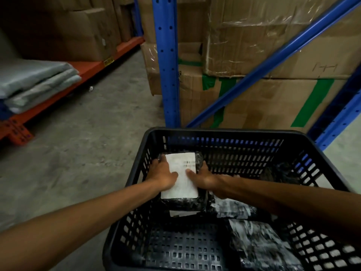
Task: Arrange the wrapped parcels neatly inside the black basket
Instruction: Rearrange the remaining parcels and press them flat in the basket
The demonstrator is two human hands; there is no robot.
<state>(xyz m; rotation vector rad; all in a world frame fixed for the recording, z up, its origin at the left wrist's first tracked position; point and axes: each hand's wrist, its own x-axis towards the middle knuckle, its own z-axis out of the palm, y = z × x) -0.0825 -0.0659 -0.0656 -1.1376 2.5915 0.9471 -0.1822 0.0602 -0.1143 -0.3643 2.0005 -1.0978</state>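
From the head view, your left hand (165,174) and right hand (203,178) form one two-sided grip on a black wrapped parcel (180,202) with a white label (180,173) on its top face. Your left grip clasps the parcel's left edge and your right grip clasps its right edge, thumbs lying on the label. The parcel sits inside the black basket (224,134), toward its far-left corner, tilted with its far end raised.

Just below your grip, a second parcel's white label edge (182,213) peeks out under the held one. To the right of your right grip, beneath the forearm, lie more black wrapped parcels (257,245) with glossy wrinkled film; another dark bundle (281,173) rests by the far-right wall. Beyond the grip stand a blue rack upright (168,61) and taped cardboard boxes (273,55).
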